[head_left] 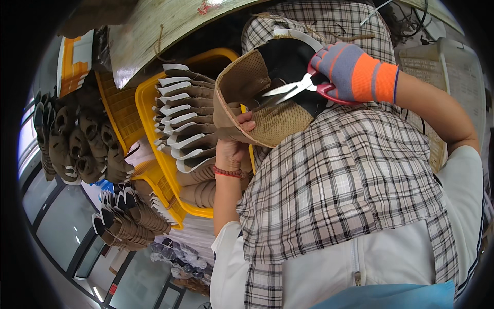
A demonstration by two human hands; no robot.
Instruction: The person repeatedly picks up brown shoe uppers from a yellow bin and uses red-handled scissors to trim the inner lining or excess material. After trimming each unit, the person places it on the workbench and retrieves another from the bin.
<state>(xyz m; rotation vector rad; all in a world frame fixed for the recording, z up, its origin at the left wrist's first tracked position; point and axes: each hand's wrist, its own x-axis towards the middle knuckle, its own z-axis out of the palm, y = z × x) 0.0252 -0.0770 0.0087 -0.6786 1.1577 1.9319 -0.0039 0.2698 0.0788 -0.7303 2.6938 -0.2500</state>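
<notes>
My bare left hand grips a brown shoe upper by its lower left edge, the fingers reaching inside it. The upper is curved open, with tan mesh-like lining, a black part and a white strip at its far end. It rests over my lap on a checked apron. In a grey and orange glove, my right hand is closed round the red handles of a pair of scissors. Their blades are apart and point left into the upper's opening. Whether they touch any thread or material I cannot make out.
Left of my hands stands a yellow basket with a row of stacked brown and white shoe uppers. A pale tabletop edges the far side. More brown shoes and uppers are farther left; a pale crate is at right.
</notes>
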